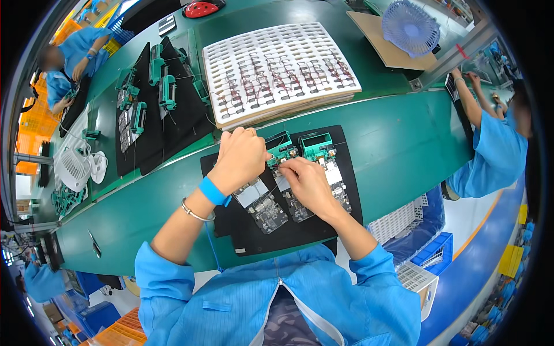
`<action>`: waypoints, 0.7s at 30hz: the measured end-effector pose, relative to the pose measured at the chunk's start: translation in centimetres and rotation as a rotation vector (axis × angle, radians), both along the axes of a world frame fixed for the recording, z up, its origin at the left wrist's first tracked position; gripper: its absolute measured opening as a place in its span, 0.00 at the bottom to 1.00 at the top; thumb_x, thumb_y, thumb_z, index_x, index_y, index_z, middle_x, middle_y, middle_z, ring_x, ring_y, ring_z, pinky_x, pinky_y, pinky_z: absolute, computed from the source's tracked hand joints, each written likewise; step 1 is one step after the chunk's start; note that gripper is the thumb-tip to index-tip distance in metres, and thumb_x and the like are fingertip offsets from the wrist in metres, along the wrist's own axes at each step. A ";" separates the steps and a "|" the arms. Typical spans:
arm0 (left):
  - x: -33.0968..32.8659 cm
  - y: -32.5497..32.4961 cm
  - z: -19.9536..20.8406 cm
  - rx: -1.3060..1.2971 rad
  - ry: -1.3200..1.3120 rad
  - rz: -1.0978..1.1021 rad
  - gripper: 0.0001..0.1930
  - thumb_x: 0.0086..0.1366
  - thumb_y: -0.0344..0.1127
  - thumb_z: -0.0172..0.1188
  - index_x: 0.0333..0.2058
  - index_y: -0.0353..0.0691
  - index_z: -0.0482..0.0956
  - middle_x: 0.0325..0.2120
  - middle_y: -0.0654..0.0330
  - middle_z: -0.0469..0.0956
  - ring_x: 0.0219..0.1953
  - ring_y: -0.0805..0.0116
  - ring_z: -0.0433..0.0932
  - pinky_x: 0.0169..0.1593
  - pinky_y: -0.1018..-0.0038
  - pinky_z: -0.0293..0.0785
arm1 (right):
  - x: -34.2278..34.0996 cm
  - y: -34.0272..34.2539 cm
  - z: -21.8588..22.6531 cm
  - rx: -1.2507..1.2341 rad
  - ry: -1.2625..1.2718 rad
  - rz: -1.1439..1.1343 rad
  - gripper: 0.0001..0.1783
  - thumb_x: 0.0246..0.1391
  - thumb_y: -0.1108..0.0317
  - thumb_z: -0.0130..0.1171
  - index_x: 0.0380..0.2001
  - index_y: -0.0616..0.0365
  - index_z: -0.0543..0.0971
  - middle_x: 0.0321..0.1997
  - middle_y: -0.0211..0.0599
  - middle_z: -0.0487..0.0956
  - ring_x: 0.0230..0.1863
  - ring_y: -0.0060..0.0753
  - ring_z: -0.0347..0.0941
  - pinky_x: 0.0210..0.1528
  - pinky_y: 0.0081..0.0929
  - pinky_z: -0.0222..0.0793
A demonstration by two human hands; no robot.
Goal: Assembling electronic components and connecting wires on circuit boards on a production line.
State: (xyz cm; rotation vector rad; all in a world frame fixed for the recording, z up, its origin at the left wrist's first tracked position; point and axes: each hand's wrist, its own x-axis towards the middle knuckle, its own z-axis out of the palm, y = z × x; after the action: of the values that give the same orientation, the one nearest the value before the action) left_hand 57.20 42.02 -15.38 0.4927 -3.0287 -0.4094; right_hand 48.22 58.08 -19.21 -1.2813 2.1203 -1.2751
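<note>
Three circuit boards lie side by side on a black mat [311, 235] before me: a left board [266, 214], a middle board [300, 211] and a right board [334, 175]. A green plastic frame [316, 146] sits at the far end of the right one, and another green frame [280, 142] at the middle one. My left hand [241, 157] is closed over the far end of the left board, its fingertips partly hidden. With fingers pinched, my right hand [310, 183] touches the middle board's far end. What either hand grips is too small to tell.
Beyond the boards stands a stack of white slotted trays [277, 69] with thin dark-red wired parts. More green frames [157, 63] rest on a black mat at far left. A blue fan [411, 27] lies on cardboard. Tweezers [94, 243] lie left. Co-workers sit at both sides.
</note>
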 end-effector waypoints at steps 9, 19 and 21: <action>-0.3 -0.1 0.3 0.074 -0.149 0.051 0.10 0.53 0.40 0.66 0.23 0.41 0.78 0.28 0.56 0.76 0.39 0.56 0.73 0.38 0.62 0.61 | -0.6 0.2 -0.4 0.014 0.032 0.023 0.05 0.51 0.73 0.57 0.29 0.64 0.79 0.27 0.47 0.78 0.29 0.50 0.75 0.31 0.40 0.70; 0.0 -0.8 0.1 0.204 0.064 0.127 0.15 0.54 0.40 0.65 0.31 0.38 0.71 0.31 0.54 0.75 0.41 0.54 0.72 0.42 0.62 0.66 | -3.1 2.3 0.5 -0.118 -1.123 0.046 0.15 0.58 0.71 0.55 0.49 0.62 0.75 0.28 0.24 0.72 0.26 0.13 0.67 0.24 0.10 0.61; 1.0 1.0 0.9 0.203 0.400 0.132 0.08 0.57 0.31 0.61 0.31 0.36 0.71 0.29 0.55 0.74 0.36 0.57 0.73 0.41 0.66 0.69 | -2.8 2.7 1.4 -0.206 -1.314 -0.025 0.18 0.58 0.70 0.55 0.51 0.64 0.73 0.28 0.26 0.73 0.27 0.16 0.69 0.30 0.14 0.72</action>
State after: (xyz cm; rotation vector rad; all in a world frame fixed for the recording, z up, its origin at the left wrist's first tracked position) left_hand 58.22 42.98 -14.51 0.5426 -2.5689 -0.7145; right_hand 45.43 60.77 -17.82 -0.2128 1.0516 -1.6678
